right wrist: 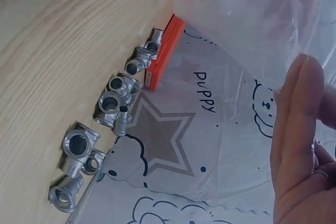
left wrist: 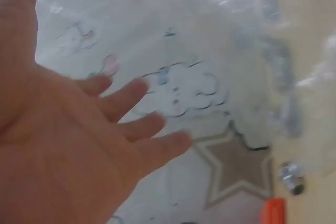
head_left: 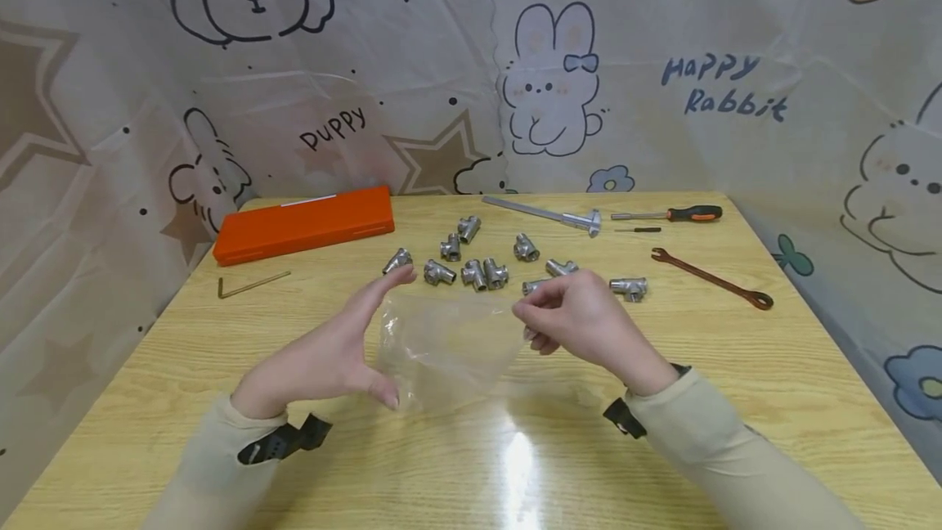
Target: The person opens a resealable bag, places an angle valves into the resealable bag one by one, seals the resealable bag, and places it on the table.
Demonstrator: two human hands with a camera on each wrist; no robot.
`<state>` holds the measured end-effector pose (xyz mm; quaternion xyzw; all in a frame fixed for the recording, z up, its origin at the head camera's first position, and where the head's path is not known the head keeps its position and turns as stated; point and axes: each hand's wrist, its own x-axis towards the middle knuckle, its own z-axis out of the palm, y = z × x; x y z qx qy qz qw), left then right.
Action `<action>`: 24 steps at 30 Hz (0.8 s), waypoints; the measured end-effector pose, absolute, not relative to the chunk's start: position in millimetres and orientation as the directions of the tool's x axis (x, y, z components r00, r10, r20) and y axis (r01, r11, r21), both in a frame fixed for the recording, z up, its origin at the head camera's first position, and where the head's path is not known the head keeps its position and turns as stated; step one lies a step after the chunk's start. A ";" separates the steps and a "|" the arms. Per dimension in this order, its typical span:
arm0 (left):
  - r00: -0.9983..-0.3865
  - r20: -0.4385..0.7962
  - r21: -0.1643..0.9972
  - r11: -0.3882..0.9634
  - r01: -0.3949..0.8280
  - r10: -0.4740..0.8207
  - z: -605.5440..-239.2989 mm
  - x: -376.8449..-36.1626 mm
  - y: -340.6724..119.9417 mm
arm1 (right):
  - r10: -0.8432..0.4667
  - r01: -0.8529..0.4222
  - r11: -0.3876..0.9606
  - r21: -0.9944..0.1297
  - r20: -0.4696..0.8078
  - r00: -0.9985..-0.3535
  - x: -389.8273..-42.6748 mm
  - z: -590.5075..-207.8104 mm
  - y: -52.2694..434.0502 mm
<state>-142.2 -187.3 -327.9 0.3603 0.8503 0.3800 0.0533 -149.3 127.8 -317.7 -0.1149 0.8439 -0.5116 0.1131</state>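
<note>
A clear plastic bag (head_left: 449, 342) hangs above the table between the two hands. My right hand (head_left: 577, 321) pinches its edge between thumb and fingertips; the right wrist view shows the bag (right wrist: 247, 19) stretching away from those fingers. My left hand (head_left: 331, 350) is at the bag's other side with thumb and fingers spread wide. In the left wrist view the left palm (left wrist: 68, 140) faces the camera and its fingers are extended, with nothing gripped. Behind the bag, several metal tee pipe fittings (head_left: 439, 272) lie scattered on the table.
An orange case (head_left: 305, 227) stands at the back left, with a hex key (head_left: 253, 285) before it. At the back right lie a caliper (head_left: 545, 213), a screwdriver (head_left: 692, 214), a small thin screwdriver (head_left: 639, 229) and a wrench (head_left: 710, 278). A printed curtain (head_left: 441, 47) hangs behind.
</note>
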 end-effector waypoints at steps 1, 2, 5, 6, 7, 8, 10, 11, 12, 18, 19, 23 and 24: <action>-0.738 0.184 0.683 0.456 0.571 0.649 -332.8 -140.0 -185.7 | -0.304 -0.074 0.452 -0.889 -0.075 -0.950 -149.5 -318.1 127.5; -0.752 0.173 0.682 0.473 0.558 0.637 -337.0 -137.4 -182.6 | -0.297 -0.069 0.452 -0.890 -0.077 -0.952 -149.6 -318.5 127.2; -0.798 0.118 0.683 0.535 0.497 0.591 -346.5 -128.8 -168.4 | -0.281 -0.053 0.442 -0.895 -0.082 -0.956 -149.8 -320.2 126.2; -0.813 0.099 0.678 0.559 0.478 0.574 -348.9 -126.2 -162.5 | -0.277 -0.048 0.436 -0.899 -0.084 -0.957 -149.7 -320.8 125.8; -0.824 0.088 0.672 0.578 0.464 0.559 -351.4 -124.1 -156.6 | -0.275 -0.045 0.431 -0.901 -0.084 -0.958 -149.4 -321.5 125.4; -0.834 0.080 0.663 0.596 0.453 0.545 -353.7 -122.3 -150.5 | -0.274 -0.043 0.426 -0.903 -0.083 -0.958 -149.2 -322.1 124.9; -0.841 0.102 0.636 0.615 0.466 0.532 -358.7 -121.2 -139.7 | -0.272 -0.044 0.422 -0.906 -0.080 -0.959 -148.6 -323.5 124.0; -0.840 0.119 0.622 0.619 0.479 0.530 -361.4 -121.8 -135.1 | -0.272 -0.047 0.423 -0.905 -0.077 -0.959 -148.4 -324.1 123.8; -0.839 0.137 0.611 0.622 0.489 0.526 -363.7 -122.7 -131.2 | -0.273 -0.050 0.423 -0.905 -0.075 -0.959 -148.2 -324.6 123.5; -0.829 0.267 0.607 0.582 0.541 0.492 -371.5 -129.9 -120.0 | -0.276 -0.055 0.419 -0.906 -0.069 -0.959 -148.5 -325.5 122.8; -0.823 0.287 0.611 0.568 0.552 0.491 -371.2 -131.0 -119.3 | -0.275 -0.053 0.416 -0.908 -0.070 -0.959 -148.6 -325.6 123.1; -0.812 0.308 0.655 0.508 0.559 0.497 -364.6 -131.9 -121.5 | -0.268 -0.039 0.407 -0.913 -0.079 -0.960 -148.8 -325.7 125.4; -0.807 0.308 0.668 0.490 0.560 0.503 -362.7 -132.2 -122.9 | -0.267 -0.036 0.404 -0.914 -0.081 -0.960 -148.8 -325.6 126.1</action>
